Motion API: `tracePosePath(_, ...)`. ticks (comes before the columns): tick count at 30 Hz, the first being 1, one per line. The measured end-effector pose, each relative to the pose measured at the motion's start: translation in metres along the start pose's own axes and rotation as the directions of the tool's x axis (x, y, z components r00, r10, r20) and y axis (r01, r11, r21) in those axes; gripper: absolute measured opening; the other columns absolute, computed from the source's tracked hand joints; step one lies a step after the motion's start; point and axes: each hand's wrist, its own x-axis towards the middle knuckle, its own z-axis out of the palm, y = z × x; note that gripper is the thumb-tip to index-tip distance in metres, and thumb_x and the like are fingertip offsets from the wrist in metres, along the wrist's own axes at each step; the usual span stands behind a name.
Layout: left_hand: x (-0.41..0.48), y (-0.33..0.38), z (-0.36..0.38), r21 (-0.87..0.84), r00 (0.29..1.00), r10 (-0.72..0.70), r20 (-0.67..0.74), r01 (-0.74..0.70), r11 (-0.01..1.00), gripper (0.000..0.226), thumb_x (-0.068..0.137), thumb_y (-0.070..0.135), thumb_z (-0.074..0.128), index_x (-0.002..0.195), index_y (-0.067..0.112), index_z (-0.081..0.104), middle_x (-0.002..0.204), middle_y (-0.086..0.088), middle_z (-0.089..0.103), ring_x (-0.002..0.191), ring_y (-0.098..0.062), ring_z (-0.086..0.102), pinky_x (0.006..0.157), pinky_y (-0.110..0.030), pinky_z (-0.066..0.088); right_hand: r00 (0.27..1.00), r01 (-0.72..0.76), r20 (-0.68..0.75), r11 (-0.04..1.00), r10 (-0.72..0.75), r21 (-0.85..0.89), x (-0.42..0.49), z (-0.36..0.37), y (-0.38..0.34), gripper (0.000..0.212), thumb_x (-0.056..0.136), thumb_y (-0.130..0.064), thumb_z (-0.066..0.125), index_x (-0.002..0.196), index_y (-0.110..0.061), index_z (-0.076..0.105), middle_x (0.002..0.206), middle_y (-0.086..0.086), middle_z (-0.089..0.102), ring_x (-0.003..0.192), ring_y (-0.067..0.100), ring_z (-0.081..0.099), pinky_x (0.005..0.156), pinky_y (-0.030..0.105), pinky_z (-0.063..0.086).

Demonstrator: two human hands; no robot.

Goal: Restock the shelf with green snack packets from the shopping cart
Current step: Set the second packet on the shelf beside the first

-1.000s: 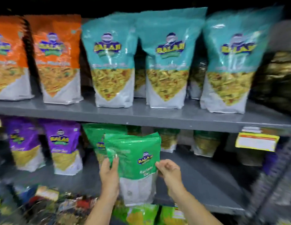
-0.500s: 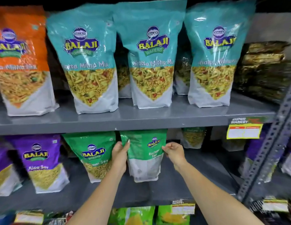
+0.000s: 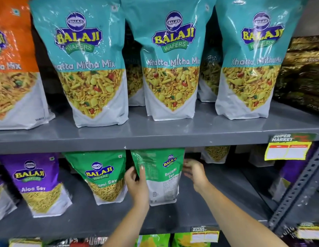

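Observation:
A green Ratlami Sev packet (image 3: pixel 162 175) stands upright on the lower grey shelf (image 3: pixel 173 223), its back label facing me. My left hand (image 3: pixel 137 184) grips its left edge, thumb on the front. My right hand (image 3: pixel 195 172) hovers just off its right edge, fingers spread and blurred, holding nothing. Another green packet (image 3: pixel 103 177) stands right beside it on the left, front side out. A third one (image 3: pixel 216 154) sits deeper at the back right, mostly hidden. The shopping cart is out of view.
Purple Aloo Sev packets (image 3: pixel 37 184) stand left on the same shelf. Teal Khatta Mitha Mix packets (image 3: pixel 171 61) and an orange one (image 3: pixel 14 68) fill the upper shelf (image 3: pixel 155 138). A yellow price tag (image 3: pixel 287 150) hangs right, beside a slotted steel upright (image 3: pixel 297 186).
The packet went from mid-air onto the lower shelf and now stands there. My right hand has let go of its right edge and drawn slightly away. The view has moved closer.

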Motion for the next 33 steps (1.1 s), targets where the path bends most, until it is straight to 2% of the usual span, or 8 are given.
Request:
tracePosePath(4,-0.04,-0.038,0.006,0.23,0.994,0.009,-0.107,0.016,0.973,0.054,0.084,0.036,0.058,0.119,-0.005,0.055,0.126,-0.023,0.055,0.122,-0.04,0.048,0.102,-0.048,0.039,0.983,-0.154,0.11,0.985,0.145,0.083,0.012,0.007,0.009,0.024,0.094,-0.024,0.038,0.089,-0.016,0.06,0.088,0.003,0.067,0.081,0.018,0.061,0.08,0.034,0.044)
tracePosePath(8,-0.049,-0.04,0.022,0.152,0.986,-0.157,-0.056,0.164,0.975,0.064,0.089,0.033,0.056,0.142,0.003,0.036,0.145,-0.021,0.04,0.133,-0.035,0.041,0.109,-0.046,0.036,0.96,-0.173,0.213,0.984,0.18,-0.049,0.001,0.018,0.021,0.033,0.097,-0.029,0.035,0.091,-0.02,0.066,0.09,0.002,0.073,0.082,0.017,0.066,0.069,0.028,0.05)
tracePosePath(11,-0.029,-0.042,0.029,0.179,0.98,-0.196,-0.046,0.201,0.963,0.054,0.094,0.028,0.047,0.144,0.01,0.033,0.148,-0.018,0.037,0.133,-0.035,0.041,0.109,-0.047,0.035,0.967,-0.117,0.214,0.989,0.135,-0.095,-0.01,0.018,0.035,0.037,0.092,-0.033,0.038,0.089,-0.018,0.072,0.094,0.002,0.076,0.088,0.018,0.068,0.077,0.032,0.051)
tracePosePath(16,-0.004,-0.049,0.032,0.1,0.961,-0.261,0.087,0.252,0.962,0.056,0.098,0.032,0.038,0.149,0.014,0.022,0.156,-0.01,0.027,0.142,-0.026,0.031,0.117,-0.047,0.026,0.989,-0.004,0.143,0.991,0.024,-0.135,-0.022,0.018,0.051,0.018,0.088,-0.027,0.048,0.089,-0.017,0.063,0.094,0.003,0.066,0.082,0.012,0.059,0.069,0.027,0.044)
tracePosePath(22,-0.019,-0.037,0.033,0.066,0.957,-0.287,-0.054,0.29,0.955,0.057,0.097,0.033,0.041,0.148,0.012,0.025,0.156,-0.012,0.028,0.141,-0.029,0.032,0.115,-0.045,0.027,0.969,-0.144,0.187,0.986,0.159,-0.088,-0.004,0.024,0.04,0.041,0.098,-0.038,0.031,0.089,-0.024,0.069,0.101,0.001,0.075,0.083,0.014,0.066,0.074,0.029,0.046)
tracePosePath(26,-0.02,-0.037,0.036,0.033,0.934,-0.357,0.004,0.356,0.934,0.06,0.098,0.04,0.036,0.15,0.021,0.015,0.155,-0.011,0.029,0.138,-0.032,0.036,0.111,-0.043,0.029,0.952,-0.172,0.247,0.983,0.182,-0.065,-0.009,0.032,0.049,0.044,0.102,-0.034,0.027,0.098,-0.019,0.067,0.08,-0.007,0.077,0.07,0.004,0.071,0.063,0.02,0.051)
tracePosePath(29,-0.003,-0.054,0.037,-0.034,0.888,-0.442,0.127,0.449,0.893,0.088,0.071,0.08,0.044,0.134,0.019,0.049,0.137,-0.014,0.055,0.117,-0.032,0.059,0.103,-0.046,0.045,0.974,-0.124,0.177,0.987,0.14,-0.099,-0.022,0.04,0.064,0.043,0.102,-0.036,0.029,0.117,-0.011,0.06,0.111,0.007,0.071,0.091,0.012,0.067,0.071,0.018,0.052)
tracePosePath(33,-0.001,-0.032,0.033,-0.112,0.813,-0.504,0.291,0.552,0.826,0.057,0.093,0.05,0.037,0.112,0.003,0.062,0.089,-0.014,0.073,0.076,-0.028,0.069,0.073,-0.033,0.056,0.993,-0.09,0.071,0.989,0.099,-0.114,-0.033,0.041,0.072,0.043,0.1,-0.038,0.035,0.127,-0.007,0.048,0.127,0.01,0.058,0.111,0.02,0.057,0.087,0.026,0.047)
